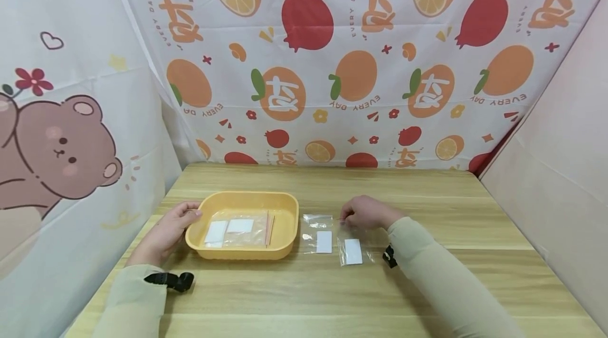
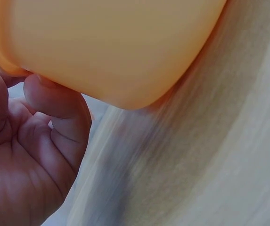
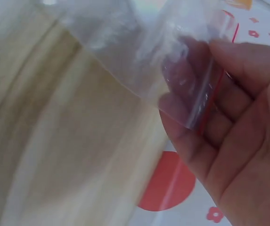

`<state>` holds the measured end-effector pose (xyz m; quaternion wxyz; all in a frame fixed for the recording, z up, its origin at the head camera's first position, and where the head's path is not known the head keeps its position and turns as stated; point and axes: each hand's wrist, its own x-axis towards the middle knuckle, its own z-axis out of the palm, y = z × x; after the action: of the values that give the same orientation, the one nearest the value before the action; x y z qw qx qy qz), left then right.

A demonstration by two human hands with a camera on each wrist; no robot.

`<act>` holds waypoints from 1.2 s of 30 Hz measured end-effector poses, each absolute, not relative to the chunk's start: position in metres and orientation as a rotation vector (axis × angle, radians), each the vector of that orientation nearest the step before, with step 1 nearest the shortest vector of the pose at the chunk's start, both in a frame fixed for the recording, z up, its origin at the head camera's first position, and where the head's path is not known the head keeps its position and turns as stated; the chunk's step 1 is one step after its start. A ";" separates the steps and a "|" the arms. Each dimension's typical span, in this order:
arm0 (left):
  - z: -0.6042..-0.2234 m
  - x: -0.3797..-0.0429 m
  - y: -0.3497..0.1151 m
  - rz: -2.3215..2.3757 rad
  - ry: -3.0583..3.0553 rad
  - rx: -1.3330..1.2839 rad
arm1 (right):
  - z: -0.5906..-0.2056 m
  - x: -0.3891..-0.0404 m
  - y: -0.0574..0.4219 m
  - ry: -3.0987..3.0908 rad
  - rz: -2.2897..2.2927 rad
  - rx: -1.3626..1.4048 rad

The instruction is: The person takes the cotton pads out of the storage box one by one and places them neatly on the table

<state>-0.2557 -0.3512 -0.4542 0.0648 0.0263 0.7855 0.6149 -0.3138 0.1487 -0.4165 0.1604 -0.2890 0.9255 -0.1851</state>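
My left hand (image 1: pixel 163 228) grips the left rim of a yellow plastic basin (image 1: pixel 242 254). In the left wrist view the fingers (image 2: pixel 64 106) are curled under the rim of the basin (image 2: pixel 111 52). My right hand (image 1: pixel 369 212) pinches the red zip edge of a clear zip bag (image 1: pixel 352 251) with a white card in it. The right wrist view has the bag's red-lined mouth (image 3: pixel 209 101) between thumb and fingers, its clear film trailing to the left. Just left of that hand, another clear zip bag (image 1: pixel 310 232) with a white card lies on the table.
Inside the basin lie clear zip bags (image 1: pixel 256 232) with white cards and red zip lines, overlapping each other. The wood-grain table (image 1: pixel 266 301) is bordered by a fruit-print cloth (image 1: pixel 309 132) behind and a bear-print cloth (image 1: pixel 71 142) at the left. A pale cloth (image 1: pixel 556 169) hangs at the right.
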 end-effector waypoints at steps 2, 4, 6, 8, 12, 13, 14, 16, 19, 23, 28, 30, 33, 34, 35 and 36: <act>-0.454 -0.256 -0.351 1.859 2.368 0.085 | -0.421 -0.317 0.149 2.675 -0.537 -0.810; -0.453 -0.256 -0.351 1.860 2.366 0.083 | -0.425 -0.321 0.148 2.698 -0.544 -0.796; -0.453 -0.256 -0.350 1.860 2.364 0.078 | -0.430 -0.323 0.148 2.713 -0.550 -0.784; -0.453 -0.256 -0.350 1.860 2.365 0.074 | -0.434 -0.326 0.148 2.724 -0.552 -0.773; -0.454 -0.256 -0.350 1.867 2.365 0.077 | -0.439 -0.328 0.148 2.733 -0.589 -0.728; -0.454 -0.256 -0.350 1.868 2.365 0.080 | -0.440 -0.328 0.148 2.736 -0.594 -0.716; -0.454 -0.256 -0.350 1.870 2.365 0.079 | -0.440 -0.329 0.148 2.741 -0.600 -0.705; -0.454 -0.257 -0.350 1.870 2.365 0.077 | -0.441 -0.329 0.148 2.744 -0.616 -0.694; -0.454 -0.256 -0.350 1.867 2.363 0.071 | -0.441 -0.330 0.148 2.749 -0.625 -0.689; -0.452 -0.255 -0.349 1.855 2.369 0.060 | -0.442 -0.331 0.147 2.762 -0.616 -0.688; -0.451 -0.254 -0.349 1.845 2.371 0.055 | -0.442 -0.333 0.146 2.769 -0.627 -0.683; -0.452 -0.255 -0.349 1.850 2.365 0.057 | -0.443 -0.333 0.145 2.768 -0.640 -0.679; -0.452 -0.255 -0.349 1.855 2.362 0.063 | -0.443 -0.334 0.145 2.769 -0.656 -0.661; -0.453 -0.256 -0.349 1.855 2.363 0.064 | -0.443 -0.334 0.145 2.769 -0.660 -0.657; -0.453 -0.256 -0.350 1.855 2.363 0.064 | -0.443 -0.334 0.145 2.770 -0.665 -0.653; -0.453 -0.256 -0.350 1.854 2.365 0.064 | -0.442 -0.334 0.145 2.772 -0.666 -0.649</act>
<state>-0.2561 -0.3496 -0.4529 0.0681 0.0212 0.7850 0.6154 -0.3341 0.1448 -0.4425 0.1088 -0.2205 0.9424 -0.2266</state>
